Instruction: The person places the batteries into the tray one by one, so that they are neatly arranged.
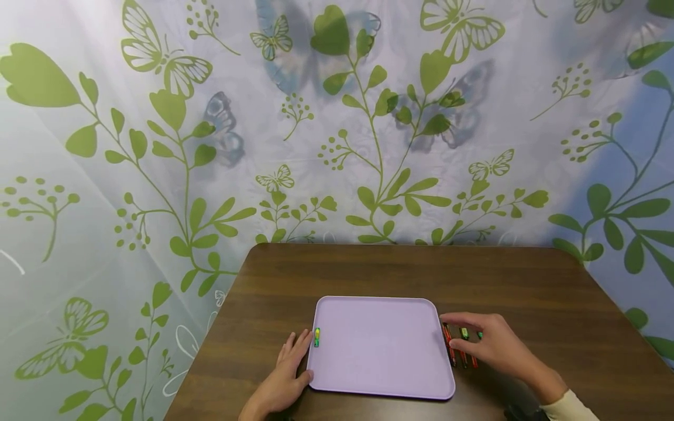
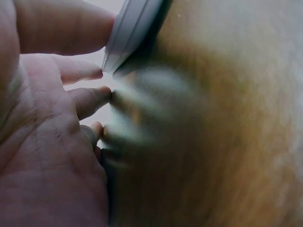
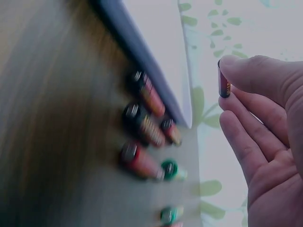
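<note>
A lilac tray (image 1: 381, 345) lies on the wooden table. My left hand (image 1: 281, 377) is at its left side, fingers extended, the thumb (image 2: 66, 28) against the tray's rim. A small green-and-yellow battery (image 1: 317, 337) lies just inside the tray's left edge. Beyond the right edge, my right hand (image 1: 492, 345) pinches a small dark battery with a reddish side (image 3: 224, 80) between thumb and fingers, held above the table. Below it, several black-and-red batteries (image 3: 144, 125) and smaller green-ended batteries (image 3: 173, 169) lie beside the tray, partly hidden by the hand in the head view.
The brown wooden table (image 1: 400, 272) extends around the tray. Behind it hangs a pale curtain (image 1: 337, 164) with green leaves and butterflies. A dark object (image 1: 523, 413) shows at the bottom edge, below the right forearm.
</note>
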Available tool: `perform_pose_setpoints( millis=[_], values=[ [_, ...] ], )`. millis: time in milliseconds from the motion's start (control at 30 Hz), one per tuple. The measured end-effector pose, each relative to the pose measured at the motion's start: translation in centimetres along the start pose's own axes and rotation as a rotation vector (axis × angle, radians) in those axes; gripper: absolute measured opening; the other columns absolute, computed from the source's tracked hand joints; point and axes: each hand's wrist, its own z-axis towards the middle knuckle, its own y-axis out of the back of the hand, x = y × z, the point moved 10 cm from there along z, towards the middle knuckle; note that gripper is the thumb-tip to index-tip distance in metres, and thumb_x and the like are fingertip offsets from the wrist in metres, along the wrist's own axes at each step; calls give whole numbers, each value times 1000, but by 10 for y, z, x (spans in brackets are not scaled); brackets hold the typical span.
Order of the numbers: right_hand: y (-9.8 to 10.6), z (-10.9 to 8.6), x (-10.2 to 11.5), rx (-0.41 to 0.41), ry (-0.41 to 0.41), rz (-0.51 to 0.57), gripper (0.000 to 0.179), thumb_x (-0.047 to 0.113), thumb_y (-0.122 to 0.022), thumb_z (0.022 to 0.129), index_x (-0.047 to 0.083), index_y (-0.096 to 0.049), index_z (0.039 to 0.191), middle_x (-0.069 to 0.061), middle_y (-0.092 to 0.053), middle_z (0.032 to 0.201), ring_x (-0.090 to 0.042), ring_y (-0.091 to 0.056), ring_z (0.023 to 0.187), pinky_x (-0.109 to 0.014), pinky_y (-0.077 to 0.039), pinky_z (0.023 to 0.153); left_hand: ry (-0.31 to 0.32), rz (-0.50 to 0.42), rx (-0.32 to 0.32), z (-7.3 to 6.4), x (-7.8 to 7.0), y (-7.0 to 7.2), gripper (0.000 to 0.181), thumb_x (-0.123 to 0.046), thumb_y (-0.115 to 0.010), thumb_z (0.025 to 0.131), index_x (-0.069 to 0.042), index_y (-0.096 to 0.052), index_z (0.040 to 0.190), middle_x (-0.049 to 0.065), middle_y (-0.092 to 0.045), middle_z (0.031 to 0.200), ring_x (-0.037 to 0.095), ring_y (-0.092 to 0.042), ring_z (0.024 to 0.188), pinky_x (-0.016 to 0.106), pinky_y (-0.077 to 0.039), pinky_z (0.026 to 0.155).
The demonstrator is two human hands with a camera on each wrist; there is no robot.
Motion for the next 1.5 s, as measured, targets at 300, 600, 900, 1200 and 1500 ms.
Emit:
perform_pose_setpoints(
  millis=[300, 600, 900, 1200, 1500],
  values=[
    [-20, 27, 25, -9, 81, 20, 46, 17, -95, 84, 23, -82, 128, 10, -83, 121, -15, -81, 110, -27, -66, 90, -17, -16, -15, 1, 1, 1, 79, -3, -65, 99, 2, -31, 170, 34, -22, 177, 64, 5, 163, 83, 7, 124],
    [-43, 50, 51, 7, 174, 96, 46, 12, -93, 87, 20, -80, 130, 3, -83, 124, -26, -82, 107, -31, -66, 92, 8, -4, 2, 2, 3, 2, 79, -2, -65, 99, 0, -31, 171, 30, -22, 179, 61, 5, 165, 84, 7, 124],
    [-67, 71, 70, 56, 179, 140, 47, 14, -91, 89, 22, -78, 133, 3, -81, 129, -23, -81, 114, -38, -66, 96, 12, -8, 12, 2, 3, 1, 79, -2, -65, 100, 1, -30, 171, 30, -20, 179, 60, 5, 165, 83, 7, 125],
    [-91, 88, 87, 77, 148, 184, 46, 14, -92, 88, 22, -80, 132, 7, -81, 130, -19, -80, 116, -38, -65, 98, 9, -11, 7, 1, 2, 1, 79, -1, -64, 99, 2, -30, 171, 31, -21, 179, 60, 6, 165, 81, 7, 126],
    [-119, 101, 102, 125, 157, 255, 45, 11, -89, 90, 14, -79, 134, 4, -80, 131, -21, -79, 118, -40, -64, 103, 7, -10, 0, 2, 2, 3, 78, -1, -64, 100, 1, -31, 170, 30, -21, 179, 60, 5, 165, 82, 7, 126]
  ],
)
